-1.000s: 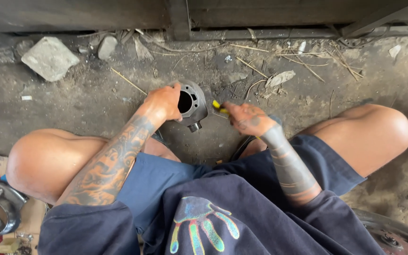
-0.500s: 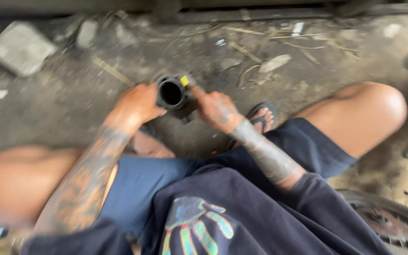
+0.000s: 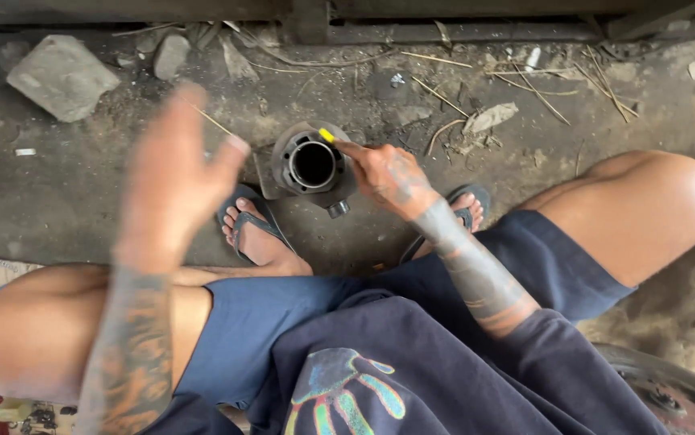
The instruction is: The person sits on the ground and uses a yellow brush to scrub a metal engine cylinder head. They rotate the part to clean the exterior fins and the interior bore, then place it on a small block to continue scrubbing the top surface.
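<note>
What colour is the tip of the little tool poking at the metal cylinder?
Bright yellow: the tool tip shows in the head view, held by the right hand at the cylinder rim.

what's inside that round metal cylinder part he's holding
The metal cylinder shows an open dark bore with a ribbed rim; nothing visible inside. The right hand covers its right side; its underside is hidden.

Left hand [image 3: 172, 173] is raised, blurred, fingers spread and open, nothing gripped; it is held well left of the metal cylinder [image 3: 313, 165]. Right hand [image 3: 386, 176] is placed just right of the cylinder, fingers pinched on a small yellow-tipped tool [image 3: 327, 135] at its rim. Both forearms are tattooed.
</note>
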